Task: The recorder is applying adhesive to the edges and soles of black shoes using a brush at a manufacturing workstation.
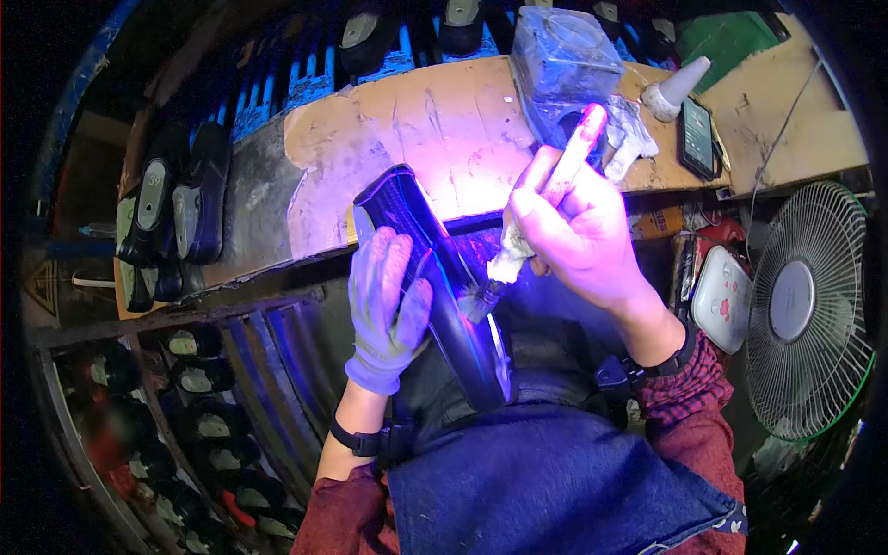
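My left hand [379, 305], in a grey knit glove, grips a black shoe [467, 356] from its left side. The shoe lies tilted over my lap, its upper end near the bench edge. In my bare right hand [578, 222] is a brush [575, 148], its pale handle stained red at the top and its neck wrapped in whitish material. The dark bristles point down and touch, or nearly touch, the shoe's right side. The right palm hides the middle of the handle.
A cardboard-covered bench [388, 120] holds a grimy translucent container [566, 55], a grey cone [680, 88] and a phone [698, 139]. Black shoes [199, 194] stand at its left end. More fill a rack [153, 370] below left. A fan [800, 305] stands at right.
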`<state>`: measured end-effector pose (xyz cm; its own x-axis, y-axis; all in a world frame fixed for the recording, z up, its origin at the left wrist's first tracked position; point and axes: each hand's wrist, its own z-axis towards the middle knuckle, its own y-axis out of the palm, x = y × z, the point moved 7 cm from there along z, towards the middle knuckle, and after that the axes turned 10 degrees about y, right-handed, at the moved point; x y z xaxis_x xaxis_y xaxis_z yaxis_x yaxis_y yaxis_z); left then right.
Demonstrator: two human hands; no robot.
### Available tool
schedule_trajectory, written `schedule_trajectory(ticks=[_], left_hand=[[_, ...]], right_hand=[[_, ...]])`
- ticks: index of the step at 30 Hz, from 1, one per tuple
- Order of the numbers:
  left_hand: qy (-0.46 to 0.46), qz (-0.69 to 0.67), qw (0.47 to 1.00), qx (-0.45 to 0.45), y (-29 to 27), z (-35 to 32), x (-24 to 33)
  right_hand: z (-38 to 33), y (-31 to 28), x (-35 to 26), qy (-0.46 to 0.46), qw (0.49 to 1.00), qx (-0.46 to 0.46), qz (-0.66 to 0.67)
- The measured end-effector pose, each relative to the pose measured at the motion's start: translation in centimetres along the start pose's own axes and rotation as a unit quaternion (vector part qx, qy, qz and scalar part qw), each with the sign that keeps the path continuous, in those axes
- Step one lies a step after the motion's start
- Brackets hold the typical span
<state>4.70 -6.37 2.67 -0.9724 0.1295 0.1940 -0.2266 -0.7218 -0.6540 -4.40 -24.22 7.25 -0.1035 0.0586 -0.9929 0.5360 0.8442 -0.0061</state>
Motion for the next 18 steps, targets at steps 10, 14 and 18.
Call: schedule_trajectory(ticks=[10,14,18], left_hand=[[-0.018,0.006,1.0,0.023,0.0,0.8,-2.0],[-0.054,-0.019,0.998,0.017,-1.0,2.1,-2.2],[-0.045,-0.029,0.998,-0.013,-3.3,5.1,-1.9]], right_hand=[[-4.9,0.3,-5.6,-0.235,0.97,-0.054,0.011],[-6.0,0.5,-7.8,-0.342,0.932,-0.112,-0.04],[-6.0,0.0,-9.8,-0.404,0.905,-0.106,-0.083]])
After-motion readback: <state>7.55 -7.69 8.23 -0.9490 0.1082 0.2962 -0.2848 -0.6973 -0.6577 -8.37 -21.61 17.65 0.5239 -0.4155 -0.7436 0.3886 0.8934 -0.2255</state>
